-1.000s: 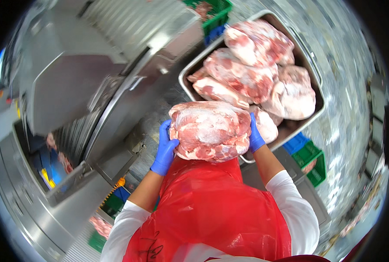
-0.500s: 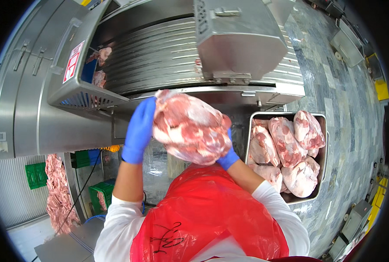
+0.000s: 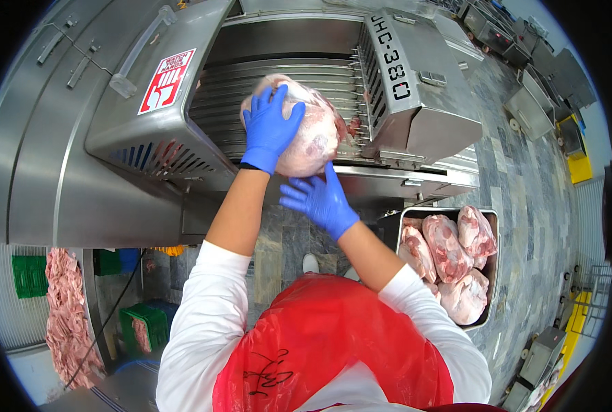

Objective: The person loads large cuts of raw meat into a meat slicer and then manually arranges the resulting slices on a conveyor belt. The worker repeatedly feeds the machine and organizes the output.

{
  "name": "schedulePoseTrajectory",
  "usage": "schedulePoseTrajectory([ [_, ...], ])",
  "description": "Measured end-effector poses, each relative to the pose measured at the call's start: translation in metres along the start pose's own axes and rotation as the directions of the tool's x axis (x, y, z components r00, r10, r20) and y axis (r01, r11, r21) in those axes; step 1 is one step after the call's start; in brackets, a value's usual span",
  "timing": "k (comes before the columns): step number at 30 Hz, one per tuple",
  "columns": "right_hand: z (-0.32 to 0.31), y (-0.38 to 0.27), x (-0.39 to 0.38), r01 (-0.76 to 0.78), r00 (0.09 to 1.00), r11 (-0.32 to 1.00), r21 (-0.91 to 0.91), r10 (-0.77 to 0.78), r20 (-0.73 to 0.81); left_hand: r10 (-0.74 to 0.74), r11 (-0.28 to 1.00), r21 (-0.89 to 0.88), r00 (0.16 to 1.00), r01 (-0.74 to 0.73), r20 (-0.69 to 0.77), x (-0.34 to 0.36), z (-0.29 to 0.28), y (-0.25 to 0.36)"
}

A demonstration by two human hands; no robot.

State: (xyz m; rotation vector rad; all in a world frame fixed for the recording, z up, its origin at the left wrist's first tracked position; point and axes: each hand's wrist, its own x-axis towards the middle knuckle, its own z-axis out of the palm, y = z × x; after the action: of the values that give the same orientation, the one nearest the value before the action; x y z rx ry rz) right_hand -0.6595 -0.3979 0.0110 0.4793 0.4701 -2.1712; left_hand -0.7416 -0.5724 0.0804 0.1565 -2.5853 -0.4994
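A large raw leg of meat, pale and fatty on the side facing up, is at the machine's ribbed metal bed, its near end by the front edge. My left hand, in a blue glove, lies on its upper left side with the fingers spread. Just below the near end is my right hand, also blue-gloved; its fingers are apart, the thumb pointing up close to the meat. Whether the thumb touches it I cannot tell. The underside of the meat is hidden.
A steel hood with spikes stands right of the meat, a steel guard left. At right, a metal tub holds several similar pieces. Green crates and a heap of meat trimmings are at lower left.
Both hands have carried the meat away from my body, up over the ribbed bed, and it has turned its pale side up. My right hand has come off its right end.
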Motion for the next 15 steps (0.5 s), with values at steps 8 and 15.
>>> schedulePoseTrajectory([
  [8, -0.020, -0.034, 0.039, 0.201, 0.970, 0.937, -0.285, -0.149, 0.193, 0.056, 0.993, 0.112, 0.977, -0.033, -0.207, 0.009, 0.037, -0.019],
  [15, -0.156, -0.076, -0.036, -0.006, 0.973, 0.783, -0.622, -0.139, -0.184, 0.033, 0.998, 0.065, 0.971, -0.018, -0.236, 0.015, 0.053, 0.009],
])
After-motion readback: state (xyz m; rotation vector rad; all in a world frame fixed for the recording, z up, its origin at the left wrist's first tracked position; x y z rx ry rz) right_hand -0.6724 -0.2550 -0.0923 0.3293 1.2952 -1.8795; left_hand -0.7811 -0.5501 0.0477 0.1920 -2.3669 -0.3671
